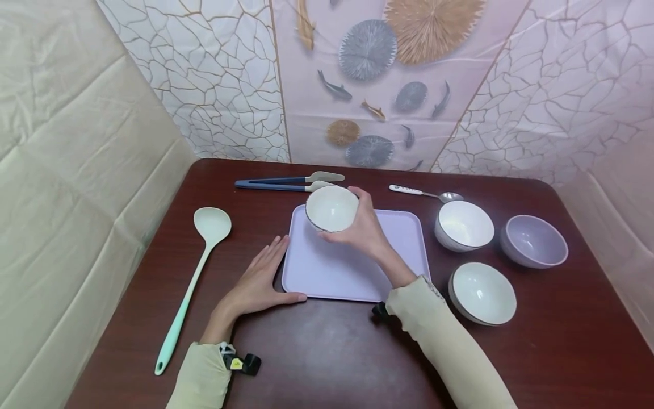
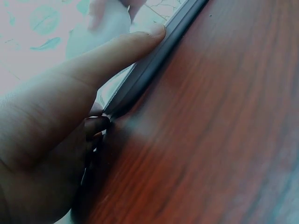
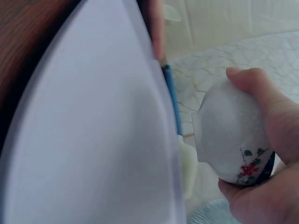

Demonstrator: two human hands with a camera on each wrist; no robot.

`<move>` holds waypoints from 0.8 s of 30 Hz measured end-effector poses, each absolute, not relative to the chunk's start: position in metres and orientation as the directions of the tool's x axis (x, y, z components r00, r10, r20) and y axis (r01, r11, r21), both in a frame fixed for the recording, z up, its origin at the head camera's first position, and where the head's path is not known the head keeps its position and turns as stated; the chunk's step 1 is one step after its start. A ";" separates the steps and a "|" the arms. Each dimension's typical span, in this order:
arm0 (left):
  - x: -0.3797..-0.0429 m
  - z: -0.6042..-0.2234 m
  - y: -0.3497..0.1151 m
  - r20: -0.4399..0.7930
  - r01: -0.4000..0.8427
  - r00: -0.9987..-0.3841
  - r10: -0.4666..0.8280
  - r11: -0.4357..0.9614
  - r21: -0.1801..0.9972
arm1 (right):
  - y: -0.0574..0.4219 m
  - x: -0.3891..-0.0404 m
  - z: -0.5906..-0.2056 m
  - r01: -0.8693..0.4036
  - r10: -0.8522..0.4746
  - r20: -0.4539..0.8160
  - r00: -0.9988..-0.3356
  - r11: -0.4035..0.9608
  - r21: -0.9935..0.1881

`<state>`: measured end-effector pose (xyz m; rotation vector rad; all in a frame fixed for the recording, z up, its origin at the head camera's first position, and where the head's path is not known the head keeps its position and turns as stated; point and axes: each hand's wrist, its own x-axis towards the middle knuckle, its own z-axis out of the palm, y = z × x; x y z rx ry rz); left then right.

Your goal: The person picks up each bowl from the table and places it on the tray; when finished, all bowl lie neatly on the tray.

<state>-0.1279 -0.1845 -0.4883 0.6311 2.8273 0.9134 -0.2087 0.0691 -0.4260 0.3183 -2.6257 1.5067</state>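
Note:
My right hand point(image 1: 364, 228) grips a white bowl point(image 1: 332, 209) with a dark rim, thumb and fingers spread around its side. The bowl is above the back left part of a lavender tray point(image 1: 332, 270). In the right wrist view, the bowl point(image 3: 231, 126) is seen from outside, clear of the tray, with a red flower and green leaves on its wall. My left hand point(image 1: 255, 288) rests at the tray's front left corner, fingers straight along the left side. Its thumb point(image 2: 126, 51) lies along the front rim in the left wrist view.
Blue-handled tongs point(image 1: 276, 184) and a spoon point(image 1: 414, 191) lie behind the tray. To the right stand a white bowl point(image 1: 464, 224), a grey-purple bowl point(image 1: 533, 241) and another white bowl point(image 1: 482, 292). A mint-handled ladle point(image 1: 191, 289) lies at the left. Cloth walls point(image 1: 230, 85) border the table.

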 end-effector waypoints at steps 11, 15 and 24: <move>-0.129 -0.491 -0.183 0.029 0.358 -0.907 0.421 0.731 0.581 | 0.050 -0.217 -0.456 -0.194 -0.127 0.148 -0.981 0.533 -0.823; -0.129 -0.491 -0.183 0.032 0.362 -0.906 0.422 0.735 0.573 | 0.049 -0.218 -0.460 -0.196 -0.114 0.160 -0.981 0.547 -0.814; -0.129 -0.489 -0.185 0.054 0.377 -0.904 0.424 0.731 0.569 | 0.046 -0.222 -0.461 -0.187 -0.123 0.142 -0.982 0.563 -0.805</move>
